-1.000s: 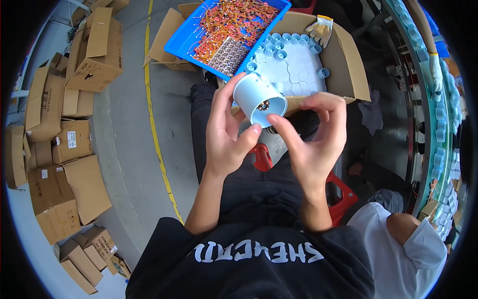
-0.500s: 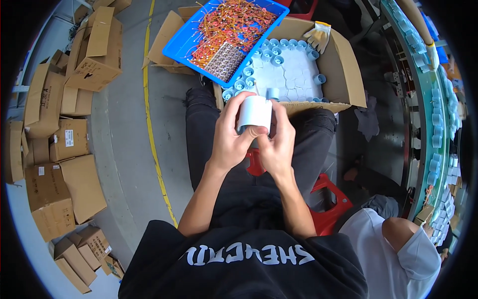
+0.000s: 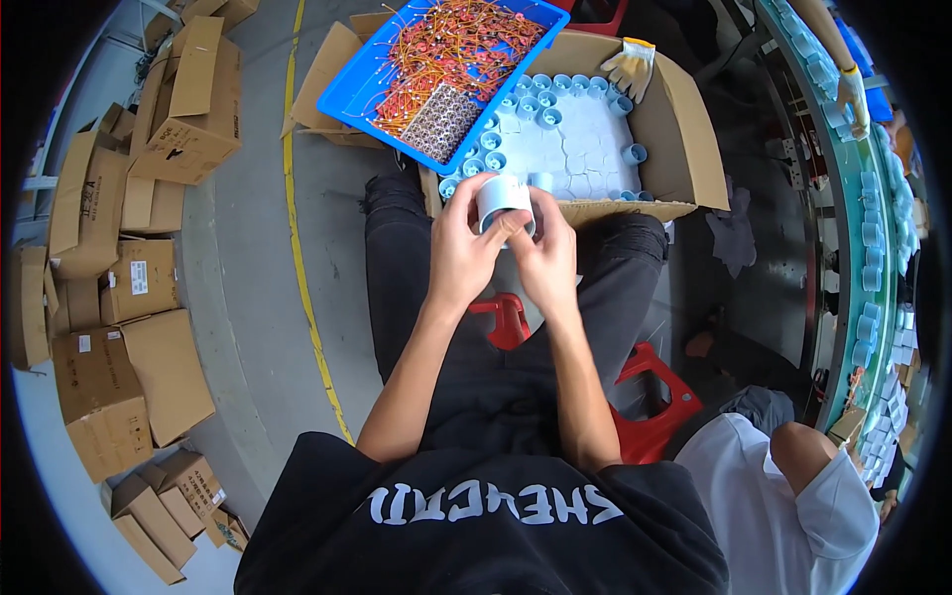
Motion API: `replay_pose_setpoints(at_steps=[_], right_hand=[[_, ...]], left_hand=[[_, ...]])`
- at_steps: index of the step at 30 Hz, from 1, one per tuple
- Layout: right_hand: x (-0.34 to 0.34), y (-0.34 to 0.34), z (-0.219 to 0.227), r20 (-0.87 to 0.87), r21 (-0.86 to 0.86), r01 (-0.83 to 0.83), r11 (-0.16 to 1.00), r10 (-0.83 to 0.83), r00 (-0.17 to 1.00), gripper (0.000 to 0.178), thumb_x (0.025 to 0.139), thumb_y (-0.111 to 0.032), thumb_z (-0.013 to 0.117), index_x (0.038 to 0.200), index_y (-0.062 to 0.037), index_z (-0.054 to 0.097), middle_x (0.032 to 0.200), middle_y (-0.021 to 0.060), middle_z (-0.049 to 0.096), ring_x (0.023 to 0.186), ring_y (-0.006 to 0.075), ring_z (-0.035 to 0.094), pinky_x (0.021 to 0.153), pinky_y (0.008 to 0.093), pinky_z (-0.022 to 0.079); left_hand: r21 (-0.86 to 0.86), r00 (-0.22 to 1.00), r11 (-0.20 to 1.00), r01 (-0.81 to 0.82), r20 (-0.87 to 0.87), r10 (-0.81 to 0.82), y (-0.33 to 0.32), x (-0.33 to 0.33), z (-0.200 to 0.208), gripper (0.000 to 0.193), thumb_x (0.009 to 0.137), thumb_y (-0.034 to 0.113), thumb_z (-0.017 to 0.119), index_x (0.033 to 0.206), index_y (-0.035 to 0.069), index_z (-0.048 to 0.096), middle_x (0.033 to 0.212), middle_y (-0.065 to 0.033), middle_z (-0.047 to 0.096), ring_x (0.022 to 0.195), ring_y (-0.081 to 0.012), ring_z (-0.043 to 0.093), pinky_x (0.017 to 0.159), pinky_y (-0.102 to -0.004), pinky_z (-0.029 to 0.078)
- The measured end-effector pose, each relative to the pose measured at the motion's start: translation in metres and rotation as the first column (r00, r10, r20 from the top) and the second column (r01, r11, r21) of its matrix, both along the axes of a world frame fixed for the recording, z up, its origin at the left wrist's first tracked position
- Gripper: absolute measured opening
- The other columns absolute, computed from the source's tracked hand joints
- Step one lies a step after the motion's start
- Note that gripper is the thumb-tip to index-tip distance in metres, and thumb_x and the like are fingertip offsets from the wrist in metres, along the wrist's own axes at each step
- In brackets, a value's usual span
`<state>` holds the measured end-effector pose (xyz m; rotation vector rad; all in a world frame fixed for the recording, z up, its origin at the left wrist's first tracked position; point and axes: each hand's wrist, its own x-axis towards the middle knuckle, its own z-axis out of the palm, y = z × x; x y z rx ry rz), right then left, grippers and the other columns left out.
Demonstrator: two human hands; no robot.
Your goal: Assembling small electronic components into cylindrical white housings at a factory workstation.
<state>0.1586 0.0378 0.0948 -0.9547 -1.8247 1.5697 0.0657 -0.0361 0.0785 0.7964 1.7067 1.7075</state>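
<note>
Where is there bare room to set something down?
Bare floor lies either side of the yellow line, between piled cartons and the person's left leg. In the open carton, the pale layer is free centrally; cups crowd its left and far edges. Wires crowd the blue tray.

The view is from the left of two fisheye cameras on the person's head; it faces steeply down over the black shirt (image 3: 476, 560) at the near edge; the hands (image 3: 462, 260) sit at middle range, the open carton (image 3: 686, 124) farther off; its wide span takes in boxes (image 3: 96, 392) at left and a white sleeve (image 3: 840, 511) at near right; straight edges bow toward its rim.
</note>
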Motion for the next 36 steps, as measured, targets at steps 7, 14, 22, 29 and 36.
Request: replay_pose_setpoints(at_steps=[7,14,22,29,36], right_hand=[[0.013,0.025,-0.004,-0.199,-0.388,-0.323,0.863,0.263,0.944,0.058,0.082,-0.014,0.075,0.13,0.0059,0.047,0.109,0.0076,0.063,0.097,0.0132,0.059,0.085,0.027,0.047],[0.013,0.024,0.022,-0.184,-0.428,-0.269,0.863,0.208,0.961,0.065,0.081,-0.007,0.075,0.134,0.0077,0.042,0.119,0.0097,0.058,0.108,0.0152,0.056,0.094,0.029,0.045],[0.02,0.017,0.014,-0.153,-0.052,-0.288,0.956,0.277,0.948,0.065,0.074,0.007,0.073,0.13,0.0039,0.04,0.123,0.0154,0.058,0.114,0.0204,0.057,0.096,0.033,0.047],[0.021,0.011,0.014,-0.077,0.126,-0.303,0.945,0.314,0.946,0.056,0.072,0.01,0.072,0.118,0.0015,0.042,0.121,0.0177,0.06,0.11,0.0231,0.061,0.093,0.0336,0.05],[0.02,0.018,0.015,0.035,0.064,-0.197,0.978,0.195,0.98,0.047,0.073,0.004,0.074,0.112,0.0029,0.047,0.105,0.0168,0.065,0.1,0.024,0.065,0.084,0.0351,0.053]], left_hand=[[0.022,0.962,0.998,0.057,0.266,-0.061,-0.008,-0.006,-0.011,0.044,0.103,0.031,0.043,0.129,-0.004,0.049,0.119,-0.01,0.058,0.109,-0.014,0.056,0.094,-0.0284,0.044],[0.048,0.97,0.998,0.039,0.239,-0.049,-0.004,-0.006,0.017,0.037,0.103,0.028,0.044,0.12,-0.002,0.055,0.109,-0.0073,0.062,0.103,-0.011,0.055,0.089,-0.0264,0.043],[-0.097,0.991,0.993,0.071,0.12,-0.059,-0.008,-0.031,0.029,0.032,0.101,0.024,0.046,0.115,-0.002,0.06,0.11,-0.0076,0.063,0.1,-0.0108,0.058,0.087,-0.0252,0.045],[-0.063,0.96,0.985,0.159,0.243,-0.139,-0.008,-0.039,0.038,0.017,0.091,0.011,0.063,0.1,-0.003,0.067,0.098,-0.0067,0.067,0.091,-0.012,0.061,0.082,-0.0256,0.046],[-0.05,0.881,0.99,0.135,-0.452,-0.143,0.001,-0.027,0.043,0.012,0.086,0.007,0.066,0.092,-0.003,0.066,0.093,-0.0088,0.066,0.088,-0.018,0.062,0.079,-0.0295,0.047]])
